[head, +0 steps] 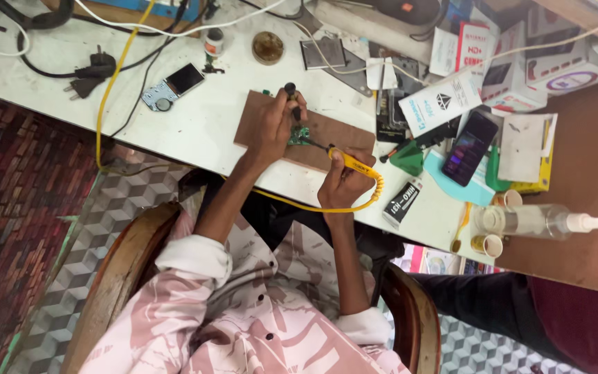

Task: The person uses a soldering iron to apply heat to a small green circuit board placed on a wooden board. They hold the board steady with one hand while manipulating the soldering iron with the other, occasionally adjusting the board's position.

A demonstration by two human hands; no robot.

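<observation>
The white worktop (195,131) runs slantwise across the view, crowded with cables, cartons and small tools. On it, in front of the seated person, lies a brown wooden board (333,135) that serves as a work pad. To the right of the board are a dark smartphone (470,147) with a lit screen, a clear spray bottle (538,220) lying on its side, and a green triangular stand (408,158). To the left of the board sits a small silver device (172,86) with a screen, and a round tin (268,48) stands behind it.

The left hand (273,128) rests on the board, fingers curled shut around a slim dark tool (292,97) that stands upright, while pressing down beside a small green circuit board (300,135). The right hand (344,181) is closed in a pen-like grip on the yellow handle of a soldering iron (354,165), whose yellow coiled cord (375,190) loops below the wrist. The iron's dark tip (315,145) points at the edge of the circuit board and seems to touch it.

By the look of it, the soldering is under way: the circuit board is pinned in place and the tip is at the joint. Whether any joint is finished is too small to tell, and nothing shows the circuit board put back into a housing.
</observation>
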